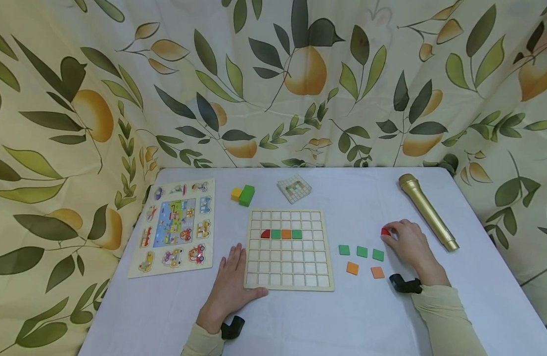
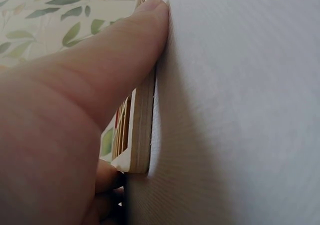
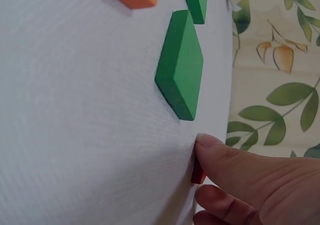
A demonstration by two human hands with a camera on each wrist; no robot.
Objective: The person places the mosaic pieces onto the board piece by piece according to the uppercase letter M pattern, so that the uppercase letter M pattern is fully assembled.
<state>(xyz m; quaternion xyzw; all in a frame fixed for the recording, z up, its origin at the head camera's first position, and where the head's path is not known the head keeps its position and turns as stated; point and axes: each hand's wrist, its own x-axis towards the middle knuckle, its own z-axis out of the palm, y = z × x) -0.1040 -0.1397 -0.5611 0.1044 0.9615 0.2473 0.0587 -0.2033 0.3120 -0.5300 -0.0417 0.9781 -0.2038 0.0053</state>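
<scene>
A wooden grid board point(image 1: 309, 267) lies in the middle of the white table. One of its rows bears a red piece with a rounded corner point(image 1: 266, 234), a green tile point(image 1: 275, 234), an orange tile point(image 1: 286, 234) and another green tile point(image 1: 296, 234). My left hand point(image 1: 231, 287) rests at the board's lower left corner, fingers stretched along the left side. Its thumb point(image 2: 125, 42) touches the near edge. To the right of the loose tiles, my right hand point(image 1: 409, 244) pinches a small red piece point(image 3: 198, 172) between thumb and fingers, low over the cloth; the fingers partly hide it.
Between board and right hand lie three green tiles point(image 1: 362, 252) and two orange ones point(image 1: 352, 268). Behind the board are a small pattern card point(image 1: 295, 189), a green block point(image 1: 247, 196) and a yellow block point(image 1: 236, 194). A picture puzzle point(image 1: 137, 267) lies left, a gold microphone point(image 1: 427, 210) right.
</scene>
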